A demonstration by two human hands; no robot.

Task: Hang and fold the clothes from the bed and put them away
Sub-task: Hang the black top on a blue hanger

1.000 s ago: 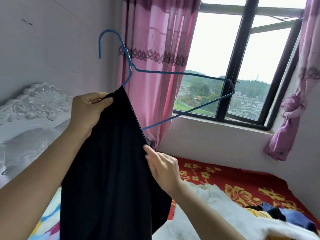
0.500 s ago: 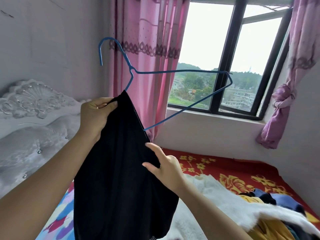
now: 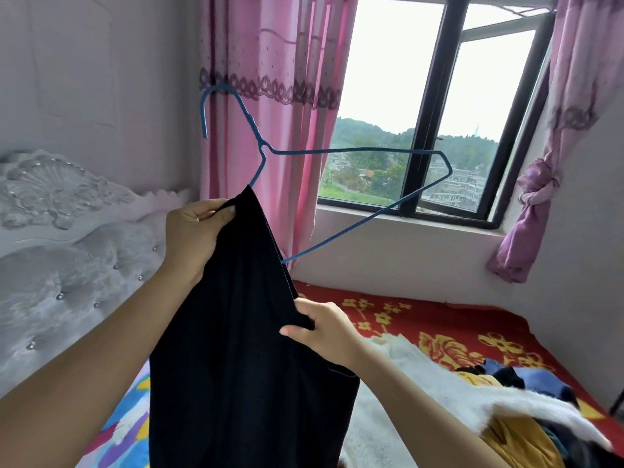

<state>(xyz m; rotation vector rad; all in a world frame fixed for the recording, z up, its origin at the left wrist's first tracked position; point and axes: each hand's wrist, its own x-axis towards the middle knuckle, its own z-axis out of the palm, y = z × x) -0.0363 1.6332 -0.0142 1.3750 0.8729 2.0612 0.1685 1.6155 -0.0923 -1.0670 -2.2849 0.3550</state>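
I counted one blue wire hanger [image 3: 358, 151], one black garment [image 3: 243, 349] and two bare hands in my view, and I took the hanger as my landmark. There was one window [image 3: 435, 106] behind the hanger, with two pink curtains: one [image 3: 270, 62] behind its hook and one knotted curtain [image 3: 540, 184] off past its far shoulder. Below the hanger lay one bed [image 3: 449, 319] with a red flowered cover, carrying a white fluffy piece [image 3: 422, 376] and a small heap of clothes [image 3: 506, 430], yellow and dark blue; I could not tell how many pieces were in that heap.

The garment was plain, dark, nearly black, and hung in one long fall from the near shoulder of the hanger, hiding that end of the wire. Its top came to a peak just below the hanger's neck. A stitched edge showed low on the side toward the window.

The hanger was tilted, its hook up toward the wall and its far shoulder out against the window.

My left hand [image 3: 196, 238] was raised just under the hanger's neck, its grip pinched on the top of the garment, thumb over the cloth. My right hand [image 3: 324, 329] sat lower, below the hanger's bottom wire, its grip closed on the garment's edge, thumb on top, wrist bent toward me
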